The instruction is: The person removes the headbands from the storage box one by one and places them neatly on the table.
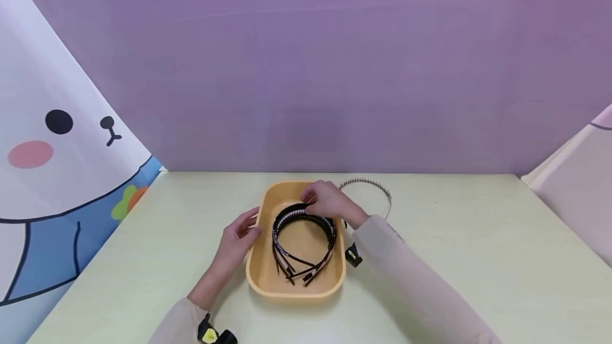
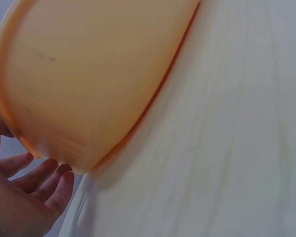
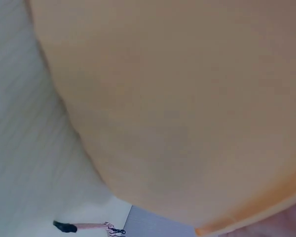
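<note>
Several dark hair bands (image 1: 304, 217) lie bunched together in a yellow-orange plastic bin (image 1: 296, 296), their ends crossing near its front. My right hand (image 1: 327, 200) reaches over the bin's right rim and pinches at the back of the bunch. Only a sliver of that hand shows in the right wrist view, beyond the bin's wall (image 3: 163, 108). My left hand (image 1: 237, 238) rests its fingertips against the bin's left side. In the left wrist view, the fingers (image 2: 54, 182) touch the outer wall (image 2: 84, 89) below the rim.
A single thin toothed hair band (image 1: 370, 180) lies on the pale table (image 1: 454, 238), just right of the bin and behind my right forearm. A purple backdrop (image 1: 334, 68) rises at the table's far edge. Printed cartoon panels (image 1: 71, 185) flank the table.
</note>
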`<state>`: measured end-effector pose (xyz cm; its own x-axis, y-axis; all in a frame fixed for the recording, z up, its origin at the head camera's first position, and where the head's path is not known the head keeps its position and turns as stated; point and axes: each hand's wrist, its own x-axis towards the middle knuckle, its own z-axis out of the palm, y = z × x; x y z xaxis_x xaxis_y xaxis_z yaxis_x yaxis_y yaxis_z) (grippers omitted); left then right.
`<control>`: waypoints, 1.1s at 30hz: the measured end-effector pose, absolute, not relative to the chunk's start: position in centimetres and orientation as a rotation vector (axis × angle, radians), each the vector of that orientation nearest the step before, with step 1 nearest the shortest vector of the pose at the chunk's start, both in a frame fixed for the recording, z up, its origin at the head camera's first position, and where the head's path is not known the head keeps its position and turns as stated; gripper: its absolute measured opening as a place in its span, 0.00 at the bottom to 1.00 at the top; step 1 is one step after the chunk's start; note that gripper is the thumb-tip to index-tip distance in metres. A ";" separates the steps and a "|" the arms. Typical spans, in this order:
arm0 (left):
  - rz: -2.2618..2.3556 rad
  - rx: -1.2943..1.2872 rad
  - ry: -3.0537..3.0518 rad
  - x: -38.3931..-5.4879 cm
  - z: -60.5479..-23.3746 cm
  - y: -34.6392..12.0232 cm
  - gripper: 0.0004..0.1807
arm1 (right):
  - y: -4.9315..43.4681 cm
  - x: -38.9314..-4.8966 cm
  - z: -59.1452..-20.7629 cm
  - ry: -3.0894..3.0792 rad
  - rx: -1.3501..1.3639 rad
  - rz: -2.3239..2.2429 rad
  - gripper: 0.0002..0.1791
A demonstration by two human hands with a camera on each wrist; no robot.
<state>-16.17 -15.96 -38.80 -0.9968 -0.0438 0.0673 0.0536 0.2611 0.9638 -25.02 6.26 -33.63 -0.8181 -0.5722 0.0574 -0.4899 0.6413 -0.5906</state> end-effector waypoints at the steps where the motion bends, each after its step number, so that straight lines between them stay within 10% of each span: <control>1: -1.862 -0.010 -2.430 -16.1 -38.8 -16.0 0.26 | 6.2 -25.0 -33.7 2.740 -0.901 -0.902 0.13; 33: -1.862 -0.020 -2.428 -16.0 -38.7 -15.9 0.26 | 6.6 -25.3 -34.0 2.766 -0.924 -0.971 0.11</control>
